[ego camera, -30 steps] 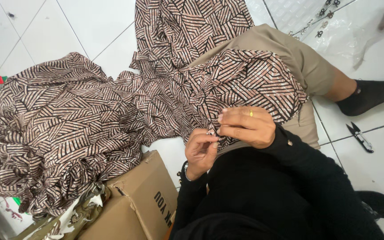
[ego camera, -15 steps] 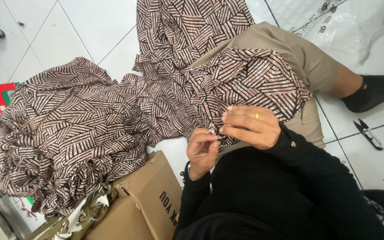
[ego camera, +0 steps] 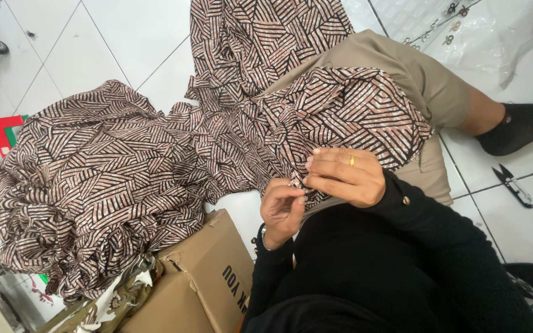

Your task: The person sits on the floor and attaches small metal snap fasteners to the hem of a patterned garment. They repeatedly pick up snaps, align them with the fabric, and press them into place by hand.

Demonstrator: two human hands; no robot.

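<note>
Fabric [ego camera: 155, 179] in a brown, black and cream stripe print was the largest thing in view, heaped on the white tile floor [ego camera: 131, 31] to the left of the grip and running up over the person's lap, so that only a small edge had to be lifted while the floor and thigh bore the weight. Below and left of the grip stood an open cardboard box [ego camera: 211, 277], near enough to reach. Well to the right lay small black snips [ego camera: 513, 185] on the tiles, untouched. The right hand [ego camera: 343, 179], wearing a gold ring [ego camera: 352, 160], was closed on a fold of the fabric edge, holding it taut. Touching it, the left hand [ego camera: 282, 206] pinched the same edge between thumb and fingertips, apparently working a fine detail there.
</note>
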